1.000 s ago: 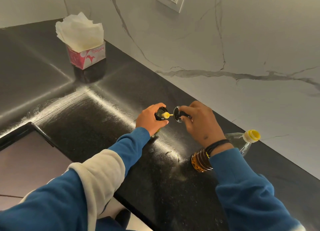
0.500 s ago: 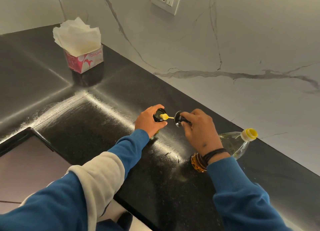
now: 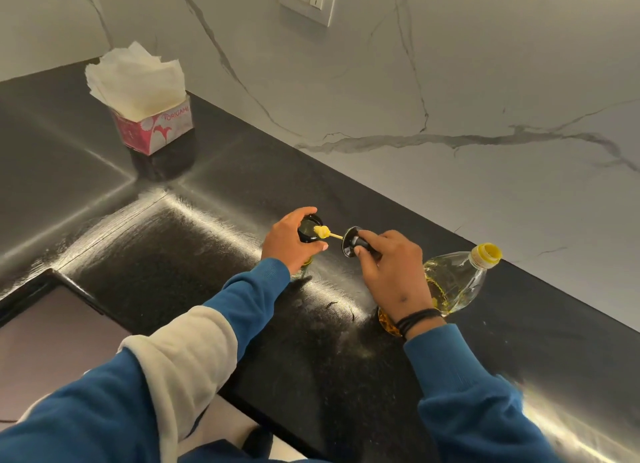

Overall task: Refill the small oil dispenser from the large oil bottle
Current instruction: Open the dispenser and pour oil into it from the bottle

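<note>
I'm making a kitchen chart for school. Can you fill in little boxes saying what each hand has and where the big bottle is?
left hand: grips the small oil dispenser, open at the top
right hand: holds the brush lid, yellow tip over the dispenser mouth
large oil bottle: on the counter behind the right wrist, yellow cap on
tissue box: far left corner

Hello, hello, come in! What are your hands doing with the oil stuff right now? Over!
Left hand grips small dispenser, top off. Right hand holds its brush lid over the mouth. Big oil bottle waiting, cap open. Nothing blocking.
</note>
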`<state>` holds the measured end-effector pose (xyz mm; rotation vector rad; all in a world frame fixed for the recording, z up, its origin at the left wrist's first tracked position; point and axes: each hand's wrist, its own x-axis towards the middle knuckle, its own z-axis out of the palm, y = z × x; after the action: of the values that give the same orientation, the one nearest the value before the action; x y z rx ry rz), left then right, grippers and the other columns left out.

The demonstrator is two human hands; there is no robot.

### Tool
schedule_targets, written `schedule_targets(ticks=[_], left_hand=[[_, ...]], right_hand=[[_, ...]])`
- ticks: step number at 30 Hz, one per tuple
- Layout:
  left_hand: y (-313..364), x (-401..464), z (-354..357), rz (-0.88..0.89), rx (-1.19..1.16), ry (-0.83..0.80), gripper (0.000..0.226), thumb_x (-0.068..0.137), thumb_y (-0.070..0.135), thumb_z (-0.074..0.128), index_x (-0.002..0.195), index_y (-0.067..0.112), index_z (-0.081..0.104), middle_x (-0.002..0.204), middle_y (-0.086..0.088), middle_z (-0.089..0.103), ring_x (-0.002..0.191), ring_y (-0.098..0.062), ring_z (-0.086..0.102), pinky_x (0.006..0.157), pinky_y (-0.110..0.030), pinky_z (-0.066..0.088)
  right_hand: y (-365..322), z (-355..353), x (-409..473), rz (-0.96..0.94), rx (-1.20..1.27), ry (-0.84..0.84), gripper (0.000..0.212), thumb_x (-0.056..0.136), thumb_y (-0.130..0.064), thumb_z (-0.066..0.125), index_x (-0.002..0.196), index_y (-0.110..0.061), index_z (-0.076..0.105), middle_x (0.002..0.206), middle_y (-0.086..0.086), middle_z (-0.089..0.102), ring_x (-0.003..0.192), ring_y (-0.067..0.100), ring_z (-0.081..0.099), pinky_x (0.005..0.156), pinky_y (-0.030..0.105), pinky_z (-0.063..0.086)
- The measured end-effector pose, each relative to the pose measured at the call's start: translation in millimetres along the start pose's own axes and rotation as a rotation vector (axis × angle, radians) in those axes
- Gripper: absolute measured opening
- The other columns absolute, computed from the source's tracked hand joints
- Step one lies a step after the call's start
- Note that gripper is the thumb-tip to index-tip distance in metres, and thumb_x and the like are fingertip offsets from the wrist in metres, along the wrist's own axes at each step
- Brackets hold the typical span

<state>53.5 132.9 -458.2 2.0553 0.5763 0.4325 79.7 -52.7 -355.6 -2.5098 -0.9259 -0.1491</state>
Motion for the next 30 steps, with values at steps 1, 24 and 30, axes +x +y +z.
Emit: schedule_targets(ticks=[1, 24, 30], left_hand=[[0, 1, -1, -0.006, 0.011, -0.021, 0.084, 0.066, 0.036, 0.09, 0.14, 0.036, 0.049, 0.131, 0.005, 0.062, 0.119, -0.02, 0.059, 0.098, -0.039, 0.052], [43, -68, 47, -0.229, -0.454, -0.203, 0.02, 0.086, 0.02, 0.076, 0.106, 0.015, 0.078, 0.089, -0.001, 0.078, 0.087, -0.022, 0.075, 0.084, -0.048, 0.061], [32, -64, 64, -0.291, -0.35, -0.243, 0.013, 0.089, 0.017, 0.071, 0.089, 0.029, 0.077, 0.083, 0.0, 0.078, 0.084, -0.022, 0.075, 0.083, -0.049, 0.061]], right_hand=[[2, 0, -2, 0.046, 0.044, 0.035, 0.031, 0.095, -0.021, 0.062, 0.126, -0.02, 0.068, 0.086, -0.001, 0.057, 0.076, 0.012, 0.049, 0.066, 0.008, 0.032], [14, 83, -42, 1.016, 1.207, 0.346, 0.015, 0.096, -0.014, 0.063, 0.087, -0.008, 0.074, 0.077, 0.011, 0.074, 0.069, 0.018, 0.071, 0.071, 0.033, 0.06], [26, 101, -46, 1.091, 1.141, 0.264, 0.02, 0.094, -0.019, 0.066, 0.078, -0.009, 0.072, 0.073, 0.011, 0.075, 0.071, 0.023, 0.074, 0.074, 0.04, 0.062]])
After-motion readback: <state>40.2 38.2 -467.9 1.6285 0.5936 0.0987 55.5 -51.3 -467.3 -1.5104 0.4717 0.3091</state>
